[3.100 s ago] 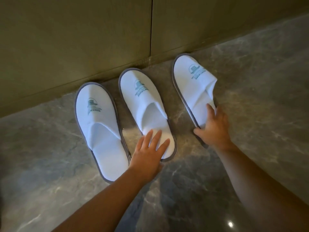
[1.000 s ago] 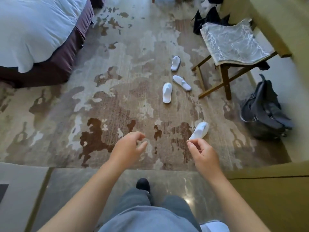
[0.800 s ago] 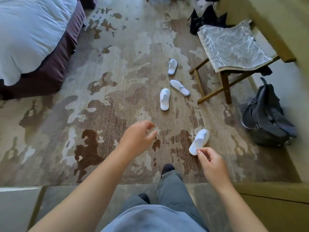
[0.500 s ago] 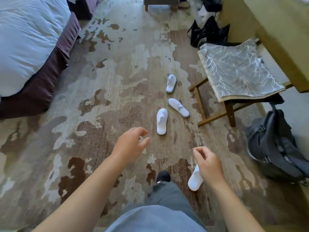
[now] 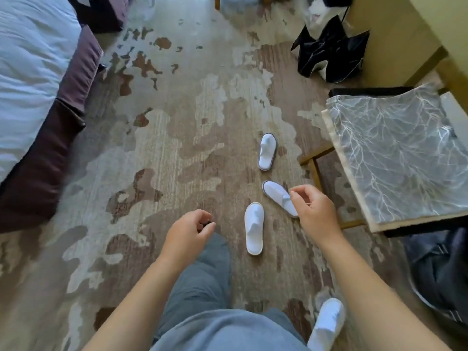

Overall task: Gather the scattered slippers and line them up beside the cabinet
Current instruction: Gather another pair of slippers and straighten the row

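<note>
Fingers (image 5: 202, 225) of both hands loosely curled, holding nothing | four white slippers (image 5: 254, 228) lie scattered on carpet (image 5: 157, 148) | gathering left.

Four white slippers lie on the patterned carpet (image 5: 177, 138). The far slipper (image 5: 267, 152) lies alone; nearer, a slanted slipper (image 5: 277, 196) and a straight slipper (image 5: 254, 228) lie just beside each other. The nearest slipper (image 5: 328, 323) lies at the bottom right, beside the person's right forearm. The left hand (image 5: 186, 234) and the right hand (image 5: 314, 209) hover above the carpet with fingers loosely curled, holding nothing; the right one overlaps the slanted slipper in view. A bed (image 5: 27, 79) is at the left, a stool (image 5: 400, 158) at the right, a dark bag (image 5: 331, 51) far right.
</note>
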### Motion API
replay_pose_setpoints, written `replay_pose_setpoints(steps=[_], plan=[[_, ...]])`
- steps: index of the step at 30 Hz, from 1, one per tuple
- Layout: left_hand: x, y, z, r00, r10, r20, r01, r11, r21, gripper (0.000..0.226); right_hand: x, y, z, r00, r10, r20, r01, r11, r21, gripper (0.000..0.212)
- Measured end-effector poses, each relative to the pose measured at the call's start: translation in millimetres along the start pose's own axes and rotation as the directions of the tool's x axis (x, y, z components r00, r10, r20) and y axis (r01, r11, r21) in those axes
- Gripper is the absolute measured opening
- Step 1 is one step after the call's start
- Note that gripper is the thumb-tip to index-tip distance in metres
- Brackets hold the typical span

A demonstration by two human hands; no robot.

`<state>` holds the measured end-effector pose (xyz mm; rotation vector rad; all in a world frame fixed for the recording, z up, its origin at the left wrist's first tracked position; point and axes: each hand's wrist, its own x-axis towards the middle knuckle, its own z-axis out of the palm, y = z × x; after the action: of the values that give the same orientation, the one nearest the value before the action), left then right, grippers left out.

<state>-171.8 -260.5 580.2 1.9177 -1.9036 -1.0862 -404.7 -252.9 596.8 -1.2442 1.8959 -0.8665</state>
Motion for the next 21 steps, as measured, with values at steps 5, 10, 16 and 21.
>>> replay_pose_setpoints(steps=[5, 10, 16, 21], plan=[[157.2, 30.0, -35.2, 0.979, 0.134, 0.154, -0.157, 0.977, 0.147, 0.032, 87.0, 1.4, 31.7, 0.962, 0.259, -0.09, -0.257, 0.966, 0.033, 0.012], [279.8, 83.5, -44.5, 0.919, 0.257, 0.299, -0.32, 0.929, 0.187, 0.031, 139.3, 6.6, 40.4, 0.875, 0.463, -0.143, -0.457, 0.887, 0.074, 0.009], [395.7, 106.3, -5.6, 0.844, 0.267, 0.466, -0.424, 0.864, 0.272, 0.03, 214.9, 45.5, 52.0, 0.766, 0.619, -0.173, -0.6, 0.786, 0.151, 0.007], [503.9, 95.2, 70.6, 0.793, 0.202, 0.575, -0.436, 0.847, 0.304, 0.03, 318.9, 113.4, 74.1, 0.711, 0.687, -0.15, -0.671, 0.727, 0.147, 0.003]])
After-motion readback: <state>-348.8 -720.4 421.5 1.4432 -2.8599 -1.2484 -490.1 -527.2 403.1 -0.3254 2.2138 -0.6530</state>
